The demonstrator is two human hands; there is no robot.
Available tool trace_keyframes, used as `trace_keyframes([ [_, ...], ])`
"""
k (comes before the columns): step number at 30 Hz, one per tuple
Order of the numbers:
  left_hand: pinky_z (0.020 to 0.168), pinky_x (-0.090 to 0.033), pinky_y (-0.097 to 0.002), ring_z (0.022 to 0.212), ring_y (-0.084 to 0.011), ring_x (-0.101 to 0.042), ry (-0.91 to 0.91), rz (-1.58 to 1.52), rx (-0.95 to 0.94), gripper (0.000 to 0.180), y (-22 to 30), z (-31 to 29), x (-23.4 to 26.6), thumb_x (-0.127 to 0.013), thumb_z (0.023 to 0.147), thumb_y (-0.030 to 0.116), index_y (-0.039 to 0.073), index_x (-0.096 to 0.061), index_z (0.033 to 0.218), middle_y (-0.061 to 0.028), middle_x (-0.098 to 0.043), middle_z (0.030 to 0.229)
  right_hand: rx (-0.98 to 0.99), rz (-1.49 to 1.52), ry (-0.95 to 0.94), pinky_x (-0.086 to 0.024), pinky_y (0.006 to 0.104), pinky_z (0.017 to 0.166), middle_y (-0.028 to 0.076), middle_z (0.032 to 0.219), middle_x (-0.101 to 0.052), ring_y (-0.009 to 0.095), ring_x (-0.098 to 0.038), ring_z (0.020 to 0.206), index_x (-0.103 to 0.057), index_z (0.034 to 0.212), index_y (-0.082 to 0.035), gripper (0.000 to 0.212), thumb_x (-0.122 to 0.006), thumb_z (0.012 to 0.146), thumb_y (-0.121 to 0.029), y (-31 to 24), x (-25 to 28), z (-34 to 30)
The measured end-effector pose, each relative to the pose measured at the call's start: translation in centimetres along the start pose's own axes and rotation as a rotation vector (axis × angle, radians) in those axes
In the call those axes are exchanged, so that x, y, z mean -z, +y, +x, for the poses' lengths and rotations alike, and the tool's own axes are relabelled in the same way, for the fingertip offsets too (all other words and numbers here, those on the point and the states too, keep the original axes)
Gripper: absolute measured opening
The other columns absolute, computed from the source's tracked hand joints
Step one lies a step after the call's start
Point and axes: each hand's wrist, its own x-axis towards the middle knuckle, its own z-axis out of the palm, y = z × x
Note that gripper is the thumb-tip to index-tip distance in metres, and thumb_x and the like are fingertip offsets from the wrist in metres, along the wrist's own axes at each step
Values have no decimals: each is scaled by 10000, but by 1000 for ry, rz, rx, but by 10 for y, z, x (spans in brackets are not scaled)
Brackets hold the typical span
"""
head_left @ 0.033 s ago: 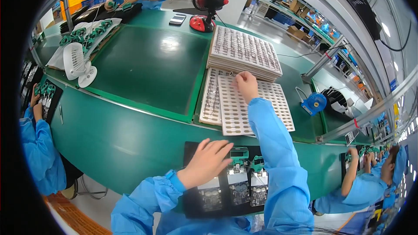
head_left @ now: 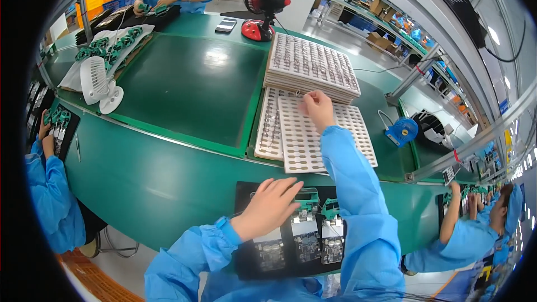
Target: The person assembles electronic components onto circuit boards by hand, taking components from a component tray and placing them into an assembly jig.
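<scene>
My right hand (head_left: 319, 111) is over the upper end of a white slotted tray (head_left: 319, 148), thumb and fingers pinched together. A small shiny bit shows at the fingertips; its kind is too small to make out. Beneath this tray lies another white tray (head_left: 270, 126) filled with small metal parts. My left hand (head_left: 271, 207) hovers, fingers stretched out and holding nothing, above a black tray (head_left: 246, 265) close to me. In that tray lie circuit boards (head_left: 306, 243) with green plastic frames (head_left: 306, 197) at their upper ends; my left hand and right sleeve cover some of it.
Beyond the slotted tray rises a stack of filled white trays (head_left: 313, 64). A red-black fan (head_left: 263, 0), a phone (head_left: 226, 26), a white fan (head_left: 99, 84) and a blue fan (head_left: 401, 131) stand around the green bench (head_left: 140, 176). Co-workers sit at left, right and across.
My right hand has shifted slightly, and a small shiny bit shows more plainly by its fingertips. My left hand has barely moved and stays spread over the black tray.
</scene>
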Motion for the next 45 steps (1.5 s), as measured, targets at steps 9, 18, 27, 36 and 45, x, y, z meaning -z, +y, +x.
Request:
trace_keyframes([
  [9, 1024, -403, -429, 1150, -295, -581, -175, 21, -99, 639, -6, 7, -16, -768, 817, 352, -6, -572, 1309, -140, -636, 1200, 54, -33, -128, -500, 230, 664, -4, 854, -677, 66, -642, 803, -655, 1027, -31, 162, -621, 992, -186, -97, 107, -189],
  [18, 940, -481, -426, 1126, -343, -581, -22, -184, -135, 381, 57, 43, -15, -669, 818, -5, 44, -652, 1195, -150, -601, 1241, -196, 205, 45, -464, 198, 646, 10, 835, -664, 68, -612, 765, -653, 1006, -21, 96, -618, 979, -107, -26, 138, -314],
  [27, 848, -548, -416, 986, -373, -653, -63, -121, -122, 278, 23, 59, -54, -633, 878, 15, -11, -671, 1151, -179, -659, 1152, -216, 354, 64, -452, 205, 643, -7, 843, -659, 60, -609, 774, -638, 1014, -43, 108, -619, 993, -148, 8, 122, -308],
  [36, 727, -553, -322, 836, -239, -693, -88, -556, 214, 228, 55, 55, -34, -693, 877, 41, -3, -700, 1101, -143, -692, 950, -162, 284, 73, -491, 213, 622, -3, 837, -674, 61, -643, 746, -635, 997, -37, 94, -631, 982, -130, 23, 101, -302],
  [45, 690, -548, -362, 775, -292, -675, 58, -305, 100, 99, 51, 47, -54, -690, 838, 12, -5, -677, 934, -129, -667, 862, 118, -184, 166, -521, 288, 561, 93, 829, -668, 159, -680, 700, -639, 957, -6, 68, -670, 898, -23, 14, 94, -308],
])
